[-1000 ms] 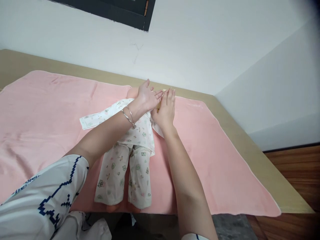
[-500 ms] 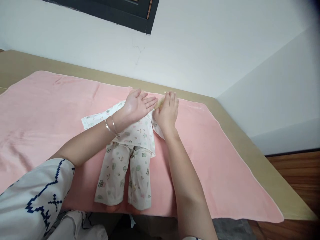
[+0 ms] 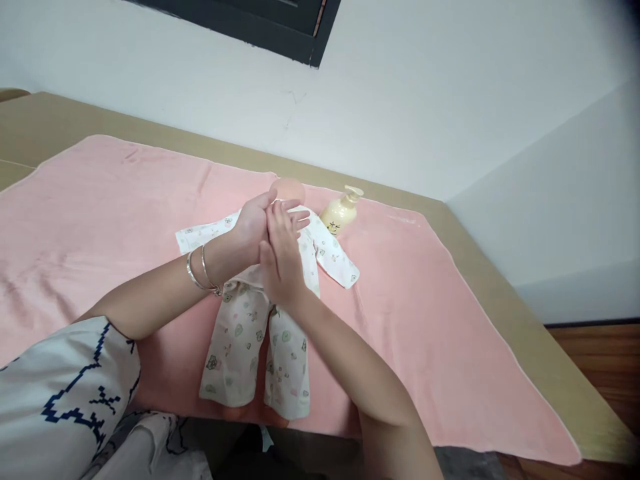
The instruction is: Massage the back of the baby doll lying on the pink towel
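Observation:
My left hand is palm up with its fingers stretched out. Across its palm lies my right hand, fingers extended and flat, so the two touch. Below them a doll in white printed pyjamas is on its back; my hands hide its chest and part of its head. A pale yellow pump bottle stands upright beside the doll's sleeve, apart from my hands. Whether any lotion is between my palms I cannot make out.
A pink blanket lies under the doll and bottle, slightly wrinkled at the left. It covers most of a tan table, set against a white wall. A dark frame is on the wall.
My right hand has left the pump bottle and come left onto my left palm. The bottle, mostly covered before, now shows. My view has shifted slightly.

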`<state>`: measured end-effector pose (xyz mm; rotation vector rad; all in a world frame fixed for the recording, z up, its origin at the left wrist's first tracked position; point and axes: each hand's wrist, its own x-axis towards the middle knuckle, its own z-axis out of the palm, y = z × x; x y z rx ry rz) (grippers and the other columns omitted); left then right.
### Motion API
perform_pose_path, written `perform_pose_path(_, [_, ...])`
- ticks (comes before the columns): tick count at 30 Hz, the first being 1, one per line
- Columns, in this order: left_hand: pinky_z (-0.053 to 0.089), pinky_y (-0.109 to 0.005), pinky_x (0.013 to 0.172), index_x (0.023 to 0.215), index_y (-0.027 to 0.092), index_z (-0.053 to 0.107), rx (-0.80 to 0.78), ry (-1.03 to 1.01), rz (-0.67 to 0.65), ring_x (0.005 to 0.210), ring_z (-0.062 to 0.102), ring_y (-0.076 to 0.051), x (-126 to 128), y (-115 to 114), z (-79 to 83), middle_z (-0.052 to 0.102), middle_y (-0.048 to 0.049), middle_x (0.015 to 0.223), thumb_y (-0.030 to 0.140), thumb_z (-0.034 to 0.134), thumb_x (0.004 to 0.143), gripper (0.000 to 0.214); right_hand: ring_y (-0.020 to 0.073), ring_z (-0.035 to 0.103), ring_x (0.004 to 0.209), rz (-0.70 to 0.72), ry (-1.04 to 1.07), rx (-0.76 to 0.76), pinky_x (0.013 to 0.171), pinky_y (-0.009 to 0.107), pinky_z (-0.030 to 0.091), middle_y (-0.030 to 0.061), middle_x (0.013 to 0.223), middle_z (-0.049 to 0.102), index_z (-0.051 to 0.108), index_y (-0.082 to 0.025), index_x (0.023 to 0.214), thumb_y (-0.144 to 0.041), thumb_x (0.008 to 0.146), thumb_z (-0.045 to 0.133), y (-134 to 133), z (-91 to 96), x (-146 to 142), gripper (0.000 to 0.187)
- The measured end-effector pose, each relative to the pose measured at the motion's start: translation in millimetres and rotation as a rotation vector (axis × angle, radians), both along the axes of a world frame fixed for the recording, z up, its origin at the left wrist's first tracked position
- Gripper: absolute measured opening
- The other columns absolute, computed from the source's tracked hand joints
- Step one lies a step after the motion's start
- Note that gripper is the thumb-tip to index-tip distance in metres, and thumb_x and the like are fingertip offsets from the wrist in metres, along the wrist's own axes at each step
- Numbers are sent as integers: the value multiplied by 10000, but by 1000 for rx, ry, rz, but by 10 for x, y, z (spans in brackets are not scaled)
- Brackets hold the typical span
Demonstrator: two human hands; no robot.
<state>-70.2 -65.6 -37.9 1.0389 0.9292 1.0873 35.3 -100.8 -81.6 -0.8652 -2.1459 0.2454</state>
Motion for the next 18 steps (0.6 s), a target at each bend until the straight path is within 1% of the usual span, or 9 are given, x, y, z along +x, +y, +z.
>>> perform_pose_path(1, [495,-603,1086,1332,171,597,49,36,12,1335,588,-379,-20,-41,22,705,-176,1273,655,133,990,752,240,57,1596,42,5,6,1307,533,165,155,1682,212,116,-127,1601,-371,1043,202,-132,46,-40,615])
perform_pose_path(3, [492,-602,1088,1334,205,606,153,105,61,1369,556,-380,-51,-139,80,693,-152,1303,685,136,992,754,260,-13,1595,86,4,10,1319,534,147,147,1703,125,-37,-130,1613,-418,1041,237,-356,128,-81,696])
perform_pose_path(6, [520,-538,1096,1365,256,573,241,156,74,1413,525,-323,-32,-322,219,671,-100,1348,599,62,1033,699,281,-95,1585,92,-17,24,1325,565,110,93,1717,17,-228,-221,1584,-495,1042,256,-554,232,-67,777])
perform_pose_path(9, [502,-460,1152,1432,262,474,210,55,50,1467,462,-238,53,-526,370,567,-59,1490,428,-68,1048,684,279,-139,1573,138,-40,21,1329,568,94,12,1716,7,-328,-328,1538,-556,1045,195,-605,328,-10,754])
perform_pose_path(11, [452,-460,1200,1462,270,425,241,38,114,1497,415,-216,116,-656,423,492,-32,1555,382,-68,1053,650,287,-117,1573,154,-32,-6,1326,564,122,-38,1708,50,-328,-371,1533,-610,1032,143,-604,382,30,728])
perform_pose_path(13, [432,-524,1204,1496,310,384,340,155,210,1520,375,-236,159,-774,421,490,-13,1547,393,-44,1066,612,300,-68,1578,166,-7,-27,1317,571,167,-65,1700,84,-313,-389,1537,-656,1013,156,-610,422,64,752])
perform_pose_path(15, [445,-583,1172,1538,377,309,444,331,287,1543,328,-261,171,-884,371,509,-6,1514,440,-20,1072,574,283,-51,1584,227,31,-25,1315,575,189,-77,1700,79,-318,-392,1533,-646,1013,143,-636,448,92,741])
perform_pose_path(16, [446,-592,1168,1557,405,260,477,403,308,1554,301,-265,168,-939,332,506,-6,1510,477,-2,1069,559,260,-62,1584,265,48,-24,1319,570,184,-81,1702,62,-335,-391,1525,-624,1019,108,-655,456,104,712])
perform_pose_path(18, [416,-583,1206,1583,429,174,526,471,302,1575,245,-259,157,-1056,238,472,-4,1535,554,54,1055,556,212,-82,1582,308,82,-28,1332,544,163,-86,1706,35,-372,-391,1503,-588,1017,4,-695,466,129,646])
